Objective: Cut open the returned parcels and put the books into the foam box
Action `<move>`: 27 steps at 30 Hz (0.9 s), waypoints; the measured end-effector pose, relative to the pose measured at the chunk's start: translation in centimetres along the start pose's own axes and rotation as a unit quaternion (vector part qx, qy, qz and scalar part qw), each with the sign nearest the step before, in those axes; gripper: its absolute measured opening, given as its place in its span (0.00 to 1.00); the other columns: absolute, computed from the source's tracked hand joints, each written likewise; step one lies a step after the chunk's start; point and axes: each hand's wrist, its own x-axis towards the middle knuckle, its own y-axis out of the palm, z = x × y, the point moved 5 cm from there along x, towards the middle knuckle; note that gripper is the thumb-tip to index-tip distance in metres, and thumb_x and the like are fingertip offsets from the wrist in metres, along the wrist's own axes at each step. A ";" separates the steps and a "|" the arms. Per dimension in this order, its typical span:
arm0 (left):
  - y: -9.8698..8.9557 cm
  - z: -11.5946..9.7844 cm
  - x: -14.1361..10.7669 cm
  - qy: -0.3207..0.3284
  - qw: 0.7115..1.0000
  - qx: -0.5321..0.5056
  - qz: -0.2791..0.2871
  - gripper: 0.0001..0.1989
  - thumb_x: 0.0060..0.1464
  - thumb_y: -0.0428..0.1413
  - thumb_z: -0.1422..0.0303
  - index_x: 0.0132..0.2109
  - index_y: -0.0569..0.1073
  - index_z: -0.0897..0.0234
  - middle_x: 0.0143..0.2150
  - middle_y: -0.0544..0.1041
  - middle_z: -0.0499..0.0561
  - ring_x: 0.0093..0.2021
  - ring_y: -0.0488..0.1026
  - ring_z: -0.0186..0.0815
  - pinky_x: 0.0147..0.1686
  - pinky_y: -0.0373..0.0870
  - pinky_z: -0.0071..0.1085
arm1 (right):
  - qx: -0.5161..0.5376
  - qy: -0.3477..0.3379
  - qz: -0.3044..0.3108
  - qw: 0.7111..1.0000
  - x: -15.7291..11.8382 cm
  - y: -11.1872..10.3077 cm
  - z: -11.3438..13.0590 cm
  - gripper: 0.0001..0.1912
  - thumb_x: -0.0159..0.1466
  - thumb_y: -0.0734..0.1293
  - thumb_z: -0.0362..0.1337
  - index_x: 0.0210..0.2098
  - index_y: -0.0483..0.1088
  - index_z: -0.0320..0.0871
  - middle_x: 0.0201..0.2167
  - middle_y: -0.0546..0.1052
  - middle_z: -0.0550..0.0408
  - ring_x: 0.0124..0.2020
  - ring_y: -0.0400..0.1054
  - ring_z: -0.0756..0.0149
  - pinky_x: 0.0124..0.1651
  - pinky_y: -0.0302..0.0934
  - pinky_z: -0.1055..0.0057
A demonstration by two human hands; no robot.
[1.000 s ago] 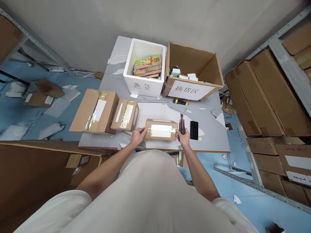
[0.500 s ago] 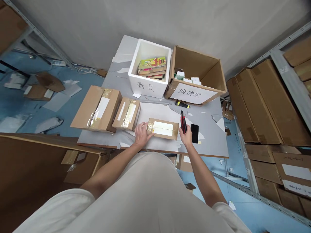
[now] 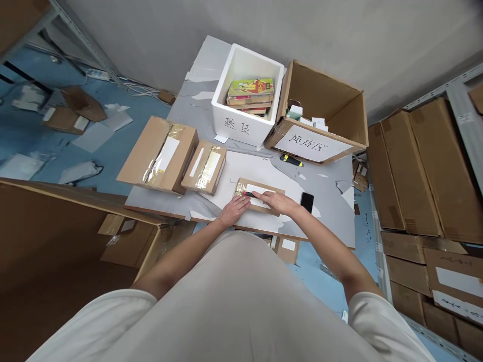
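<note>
A small taped cardboard box (image 3: pixel 279 206) with a white label lies lengthwise near the table's front edge. My left hand (image 3: pixel 235 209) holds its near left corner, fingers together against the cardboard. In my right hand (image 3: pixel 277 201) is a red and black utility knife (image 3: pixel 249 194), gripped from above. The knife lies low over the shiny tape at the box's left end; its blade tip is too small to make out. To the right of the box is a black phone (image 3: pixel 307 202). A yellow and black cutter (image 3: pixel 292 160) rests farther back.
Two taped cartons, a larger one (image 3: pixel 141 153) and a smaller one (image 3: pixel 196 173), stand on the left. At the back are a white foam box (image 3: pixel 241 128) holding books and an open carton (image 3: pixel 345 120) with small boxes inside. Shelves with cartons (image 3: pixel 418 166) flank the right.
My right hand has brought the utility knife left and down, from upright beside the box to flat over its taped left end. My left hand has shifted to the near corner. The view has moved slightly.
</note>
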 end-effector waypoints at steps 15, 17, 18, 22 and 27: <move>-0.1 0.0 -0.2 0.038 0.998 0.042 -0.038 0.19 0.64 0.41 0.76 0.57 0.69 0.66 0.55 0.74 0.59 0.63 0.63 0.39 0.60 0.63 0.45 | -0.117 0.037 0.088 0.989 0.7 -1.4 1.2 0.37 0.65 0.55 0.25 0.69 0.44 0.54 0.44 0.73 0.48 0.36 0.71 0.62 0.38 0.59 0.70; -0.2 0.1 -0.1 0.034 0.998 0.042 -0.036 0.19 0.64 0.41 0.76 0.57 0.69 0.66 0.56 0.74 0.59 0.64 0.62 0.39 0.60 0.64 0.44 | -0.122 0.055 0.098 0.986 0.4 -1.7 1.3 0.37 0.64 0.55 0.24 0.69 0.44 0.54 0.44 0.73 0.47 0.37 0.72 0.61 0.39 0.59 0.70; -0.2 0.2 -0.1 0.031 0.998 0.040 -0.034 0.19 0.64 0.42 0.76 0.57 0.69 0.66 0.56 0.73 0.59 0.64 0.62 0.39 0.60 0.64 0.44 | -0.124 0.062 0.103 0.985 0.3 -1.8 1.3 0.38 0.63 0.55 0.23 0.69 0.45 0.54 0.44 0.73 0.47 0.37 0.72 0.61 0.39 0.59 0.70; 0.0 0.4 0.0 0.016 0.999 0.026 -0.010 0.20 0.64 0.42 0.77 0.58 0.68 0.64 0.57 0.73 0.59 0.64 0.61 0.38 0.61 0.62 0.44 | -0.134 0.090 0.121 0.979 -0.4 -2.0 1.3 0.38 0.63 0.54 0.23 0.69 0.44 0.55 0.44 0.73 0.45 0.39 0.72 0.57 0.38 0.59 0.68; 0.2 0.5 -0.1 0.001 0.999 0.032 0.011 0.20 0.63 0.41 0.79 0.57 0.69 0.65 0.58 0.72 0.59 0.64 0.61 0.39 0.62 0.61 0.45 | -0.150 0.136 0.140 0.969 -4.0 -2.4 -0.5 0.38 0.63 0.53 0.22 0.68 0.47 0.57 0.46 0.73 0.45 0.39 0.73 0.57 0.37 0.58 0.68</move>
